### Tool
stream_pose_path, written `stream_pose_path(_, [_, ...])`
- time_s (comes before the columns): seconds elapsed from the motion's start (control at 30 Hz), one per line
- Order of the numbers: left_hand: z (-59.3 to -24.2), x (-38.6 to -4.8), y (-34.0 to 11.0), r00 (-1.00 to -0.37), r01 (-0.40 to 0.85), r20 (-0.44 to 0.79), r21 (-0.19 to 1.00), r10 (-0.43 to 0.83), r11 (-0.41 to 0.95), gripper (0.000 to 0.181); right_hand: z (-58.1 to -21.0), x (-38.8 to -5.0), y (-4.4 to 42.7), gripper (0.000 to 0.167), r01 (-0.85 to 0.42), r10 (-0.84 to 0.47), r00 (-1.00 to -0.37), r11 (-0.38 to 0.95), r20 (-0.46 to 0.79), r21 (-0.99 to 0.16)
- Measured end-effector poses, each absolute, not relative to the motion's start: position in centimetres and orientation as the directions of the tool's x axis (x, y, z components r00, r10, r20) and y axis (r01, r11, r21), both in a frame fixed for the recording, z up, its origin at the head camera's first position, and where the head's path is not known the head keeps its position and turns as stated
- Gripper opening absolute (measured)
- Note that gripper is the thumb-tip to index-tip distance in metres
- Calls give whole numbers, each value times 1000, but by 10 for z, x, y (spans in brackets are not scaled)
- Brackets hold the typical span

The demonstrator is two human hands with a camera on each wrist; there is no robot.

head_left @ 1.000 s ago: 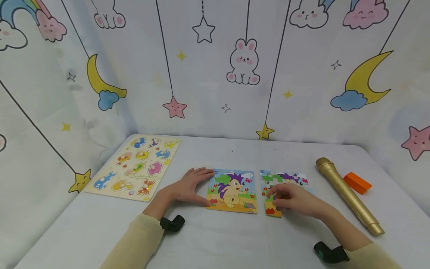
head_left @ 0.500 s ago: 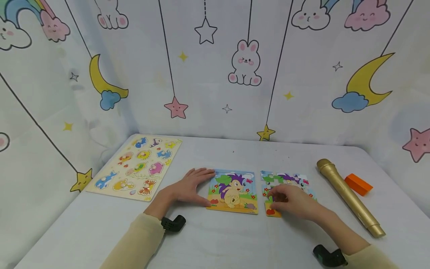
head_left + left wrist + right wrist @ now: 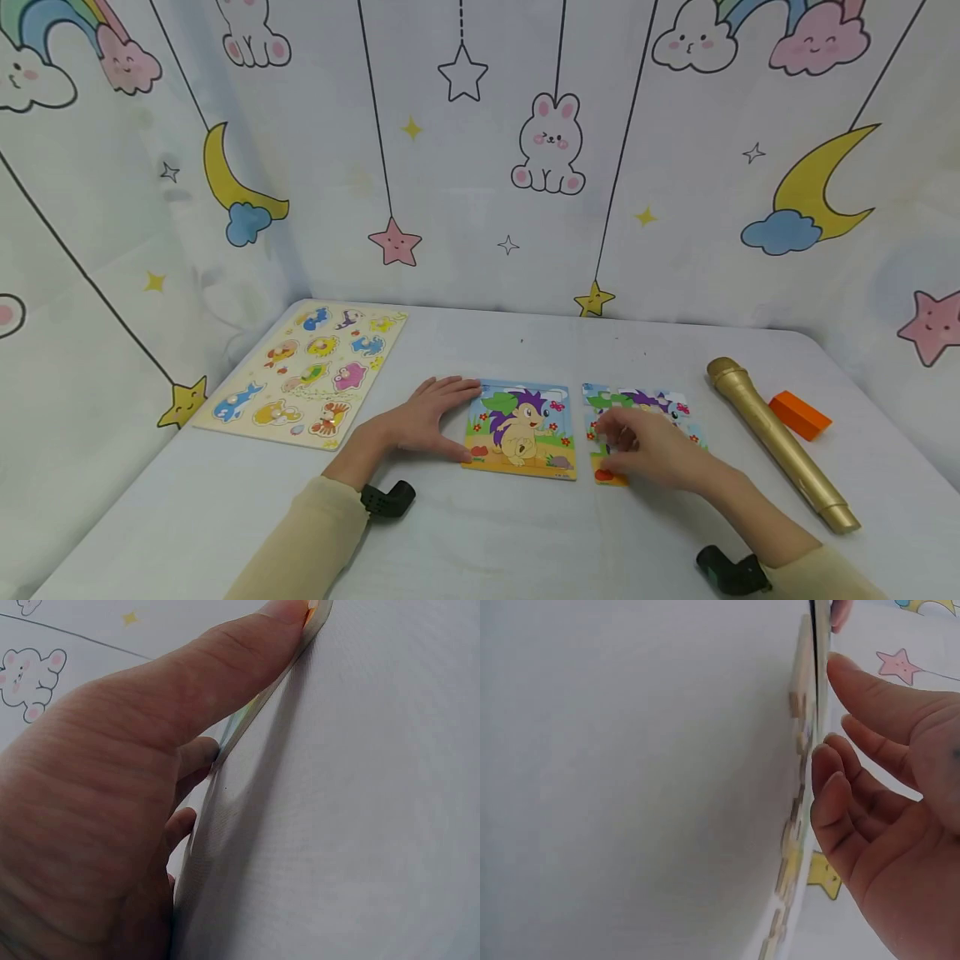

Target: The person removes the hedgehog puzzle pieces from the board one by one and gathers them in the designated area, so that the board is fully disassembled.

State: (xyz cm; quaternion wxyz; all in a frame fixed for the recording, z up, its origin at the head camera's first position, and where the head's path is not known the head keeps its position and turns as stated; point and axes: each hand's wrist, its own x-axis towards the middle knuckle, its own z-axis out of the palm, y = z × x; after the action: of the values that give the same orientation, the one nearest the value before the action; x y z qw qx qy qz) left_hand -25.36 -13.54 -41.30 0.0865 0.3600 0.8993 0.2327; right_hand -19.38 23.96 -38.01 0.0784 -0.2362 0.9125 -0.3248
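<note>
My left hand (image 3: 422, 421) rests at the left edge of a hedgehog picture board (image 3: 557, 429). Its thumb touches the lower left corner, and its fingers stretch along the upper left; in the left wrist view the thumb (image 3: 225, 667) lies against the board's edge. To the right lies a second hedgehog picture made of jigsaw pieces (image 3: 600, 400). Over that picture's lower left hovers my right hand (image 3: 660, 446), fingers loosely bent and thumb apart from them, with nothing seen between. Thumb and fingers are close to the pieces in the right wrist view; contact is unclear. The hand hides part of the jigsaw.
A gold microphone-shaped stick (image 3: 780, 442) lies at the right, beside an orange block (image 3: 800, 415). A cream animal puzzle board (image 3: 300, 375) sits at the far left. A printed cloth (image 3: 450, 167) hangs behind the white table (image 3: 525, 542).
My right thumb and fingertips have shifted slightly left and spread apart over the jigsaw's lower left. The left hand keeps its place at the board. The head view has tilted slightly.
</note>
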Motion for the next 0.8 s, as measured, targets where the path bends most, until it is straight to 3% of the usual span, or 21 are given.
stream_pose_path(0.33, [-412, -254, -135, -712, 623, 27, 485, 702, 614, 97, -365, -205, 220, 37, -349, -455, -890, 645, 26, -680])
stream_pose_path(0.53, [-412, -254, -136, -713, 619, 19, 486, 700, 617, 97, -363, -211, 199, 40, -348, -488, -872, 564, 37, -749])
stream_pose_path(0.8, [-413, -254, -136, -723, 605, 3, 485, 691, 632, 98, -373, -219, 171, 41, -378, -533, -845, 544, 39, -749])
